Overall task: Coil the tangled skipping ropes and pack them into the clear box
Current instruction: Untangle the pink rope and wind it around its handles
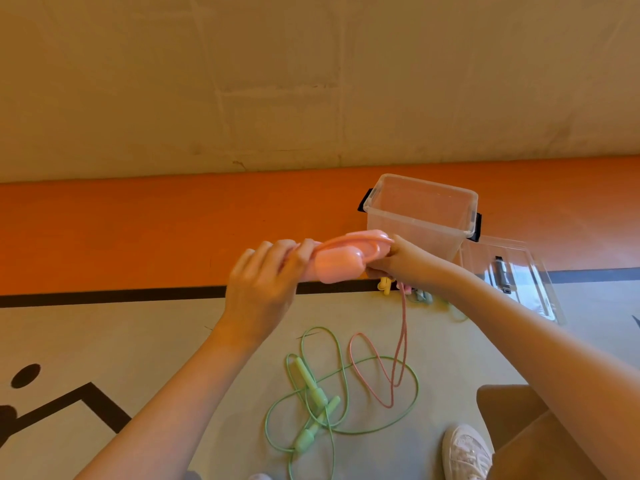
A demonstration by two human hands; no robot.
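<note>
Head view, pink rope handles (341,261): held level, long axis left-right, cord dangling to floor.
Left hand (266,282): fingers curled round handle end.
Right hand (394,263): gripping other end, before clear box (420,216).

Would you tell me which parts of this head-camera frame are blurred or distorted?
Head view: the left hand and pink handles show motion blur; the green rope on the floor is sharper; the wide lens bows the orange floor band; lighting is warm and soft, the clear box without strong glare.
</note>
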